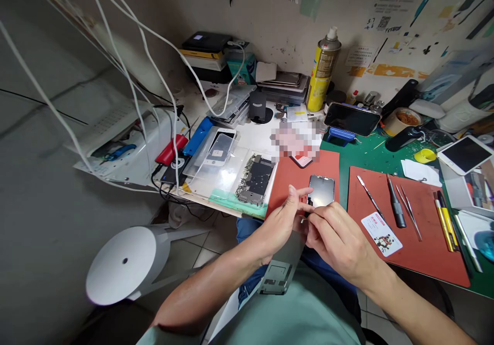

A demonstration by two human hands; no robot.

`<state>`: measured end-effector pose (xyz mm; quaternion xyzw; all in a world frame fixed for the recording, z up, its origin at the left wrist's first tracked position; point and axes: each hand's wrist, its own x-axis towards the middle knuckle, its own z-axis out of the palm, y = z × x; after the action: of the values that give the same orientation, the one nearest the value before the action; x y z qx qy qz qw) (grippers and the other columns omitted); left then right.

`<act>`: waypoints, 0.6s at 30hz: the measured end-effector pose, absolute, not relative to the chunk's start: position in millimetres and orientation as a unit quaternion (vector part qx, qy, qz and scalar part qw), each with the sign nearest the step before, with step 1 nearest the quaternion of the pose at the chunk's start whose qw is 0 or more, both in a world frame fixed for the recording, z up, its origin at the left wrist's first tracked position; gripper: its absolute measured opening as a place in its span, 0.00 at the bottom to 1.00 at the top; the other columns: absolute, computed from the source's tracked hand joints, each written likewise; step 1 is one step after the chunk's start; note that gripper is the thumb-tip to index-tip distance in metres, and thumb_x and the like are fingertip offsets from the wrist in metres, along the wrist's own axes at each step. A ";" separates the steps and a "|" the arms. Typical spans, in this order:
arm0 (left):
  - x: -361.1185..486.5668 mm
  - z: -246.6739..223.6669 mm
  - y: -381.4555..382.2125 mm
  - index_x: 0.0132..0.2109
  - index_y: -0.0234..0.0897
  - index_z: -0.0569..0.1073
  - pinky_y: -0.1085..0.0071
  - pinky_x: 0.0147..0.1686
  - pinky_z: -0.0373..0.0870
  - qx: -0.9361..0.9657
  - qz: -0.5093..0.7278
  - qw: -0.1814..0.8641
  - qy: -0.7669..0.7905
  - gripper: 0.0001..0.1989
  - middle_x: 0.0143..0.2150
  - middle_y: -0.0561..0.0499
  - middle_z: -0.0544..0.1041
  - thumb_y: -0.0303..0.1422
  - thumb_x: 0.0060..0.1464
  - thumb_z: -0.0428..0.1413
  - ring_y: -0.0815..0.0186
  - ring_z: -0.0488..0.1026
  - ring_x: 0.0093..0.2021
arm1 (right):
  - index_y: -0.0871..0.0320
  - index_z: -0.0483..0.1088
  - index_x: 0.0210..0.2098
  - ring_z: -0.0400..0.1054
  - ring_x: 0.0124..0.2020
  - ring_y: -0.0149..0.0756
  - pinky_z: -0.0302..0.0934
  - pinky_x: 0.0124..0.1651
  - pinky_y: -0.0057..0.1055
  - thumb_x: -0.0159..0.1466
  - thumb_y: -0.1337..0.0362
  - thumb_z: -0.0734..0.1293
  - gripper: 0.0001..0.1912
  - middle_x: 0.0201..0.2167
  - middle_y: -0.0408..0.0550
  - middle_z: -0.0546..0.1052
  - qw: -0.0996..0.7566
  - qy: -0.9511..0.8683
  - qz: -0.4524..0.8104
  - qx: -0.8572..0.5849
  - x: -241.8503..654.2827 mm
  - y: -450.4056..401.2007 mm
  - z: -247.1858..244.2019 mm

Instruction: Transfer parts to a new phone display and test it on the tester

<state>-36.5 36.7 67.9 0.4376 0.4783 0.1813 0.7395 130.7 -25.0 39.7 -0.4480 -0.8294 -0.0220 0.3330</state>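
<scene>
A grey phone screen panel (281, 269), its back side showing, hangs tilted over my lap at the mat's front edge. My left hand (281, 228) is closed on its upper end, with the index finger stretched out to the right. Against that same end, the fingertips of my right hand (337, 236) are pinched together; what lies between them is too small to make out. A little white piece shows beside these fingertips. Just beyond both hands, a second phone screen (322, 192) with a shiny silver face lies on the red mat (287, 178).
On the right mat (432, 221) lie tweezers (410, 211), a dark screwdriver (396, 201), a metal pick (370, 197) and a card (382, 233). To the left sits an opened phone body (255, 179). Behind stand a yellow spray can (323, 70) and a propped phone (352, 119). White cables (144, 39) hang at left.
</scene>
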 end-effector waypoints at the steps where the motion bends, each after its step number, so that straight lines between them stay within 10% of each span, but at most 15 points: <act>1: -36.4 67.8 36.5 0.71 0.46 0.72 0.60 0.50 0.79 0.437 0.184 0.739 0.479 0.40 0.58 0.45 0.84 0.64 0.70 0.39 0.58 0.82 0.40 | 0.64 0.74 0.47 0.68 0.38 0.41 0.70 0.39 0.40 0.70 0.80 0.66 0.10 0.41 0.58 0.79 0.355 -0.818 0.012 -0.452 131.6 -23.6 39.3; 9: -40.6 65.7 37.4 0.74 0.44 0.66 0.61 0.41 0.78 0.408 0.167 0.773 0.456 0.42 0.44 0.46 0.87 0.66 0.68 0.39 0.60 0.82 0.28 | 0.58 0.73 0.57 0.71 0.41 0.38 0.72 0.42 0.37 0.74 0.77 0.64 0.15 0.45 0.54 0.77 0.404 -0.777 0.182 -0.448 142.9 -23.9 40.3; 18: -40.7 61.9 32.2 0.76 0.49 0.63 0.58 0.46 0.79 0.401 0.162 0.795 0.425 0.42 0.54 0.44 0.85 0.67 0.68 0.39 0.61 0.83 0.30 | 0.59 0.75 0.46 0.66 0.41 0.40 0.67 0.43 0.39 0.76 0.73 0.62 0.11 0.41 0.52 0.78 0.363 -0.775 0.232 -0.463 138.5 -26.4 49.1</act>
<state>-40.7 32.2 61.9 0.4009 0.4253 0.1618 0.7951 138.5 -26.4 49.1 -0.4631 -0.7747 0.2320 0.3626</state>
